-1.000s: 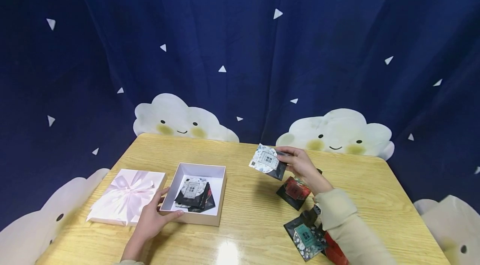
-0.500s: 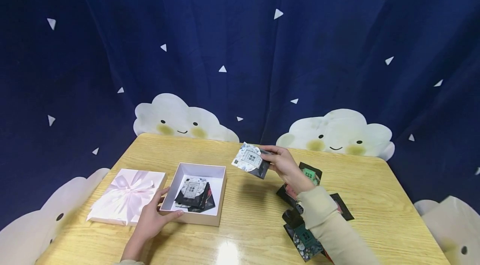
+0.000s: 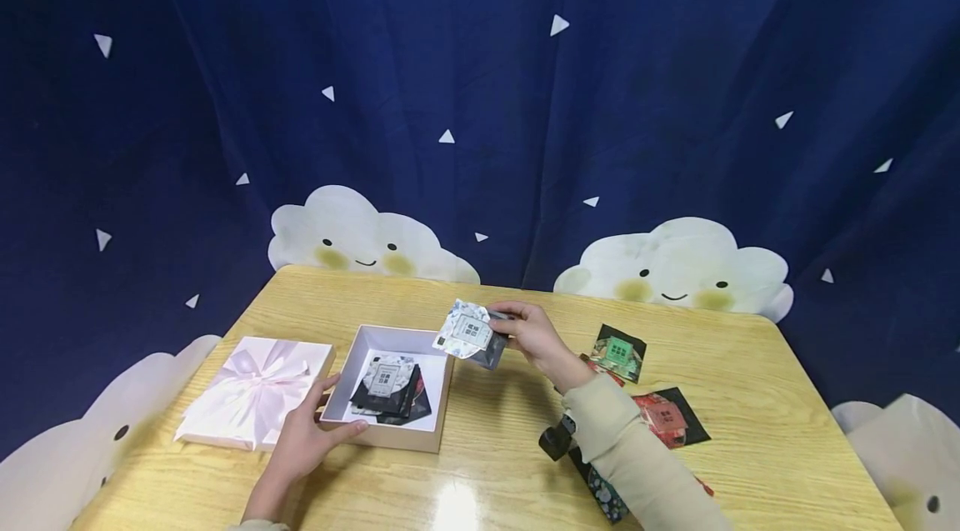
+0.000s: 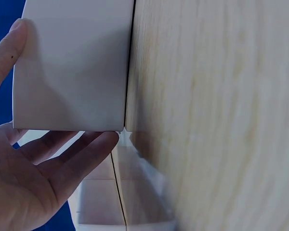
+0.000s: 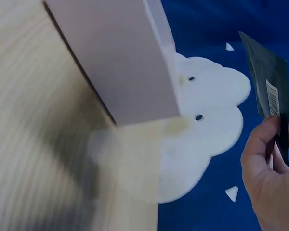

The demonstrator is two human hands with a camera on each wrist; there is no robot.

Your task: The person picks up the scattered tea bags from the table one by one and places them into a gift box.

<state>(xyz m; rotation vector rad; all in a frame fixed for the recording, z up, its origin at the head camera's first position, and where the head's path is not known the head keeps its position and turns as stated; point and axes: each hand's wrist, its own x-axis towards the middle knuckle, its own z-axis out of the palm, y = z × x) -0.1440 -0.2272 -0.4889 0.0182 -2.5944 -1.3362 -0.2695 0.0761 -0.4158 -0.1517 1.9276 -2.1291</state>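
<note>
My right hand (image 3: pixel 536 339) pinches a flat square packet (image 3: pixel 465 331), with a white-and-blue floral face and a black part, raised beside the box's right rim. Its dark back with a barcode faces the right wrist view. Several similar packets (image 3: pixel 386 379) lie overlapped inside the open pale box (image 3: pixel 401 438). At the box's front left corner rests my left hand (image 3: pixel 303 435). Its thumb touches the front wall while the extended fingers lie along the left side, as the left wrist view also shows.
A pale pink lid (image 3: pixel 217 398) with a ribbon bow lies left of the box. On the right, a green-labelled packet (image 3: pixel 618 353), a red one (image 3: pixel 671 417) and a dark floral one (image 3: pixel 603 493) lie on the wooden table (image 3: pixel 780 431), some partly hidden by my right sleeve.
My right hand has carried the packet leftward to the box's right edge, uncovering the green-labelled and red packets on the table. The left hand has stayed at the box.
</note>
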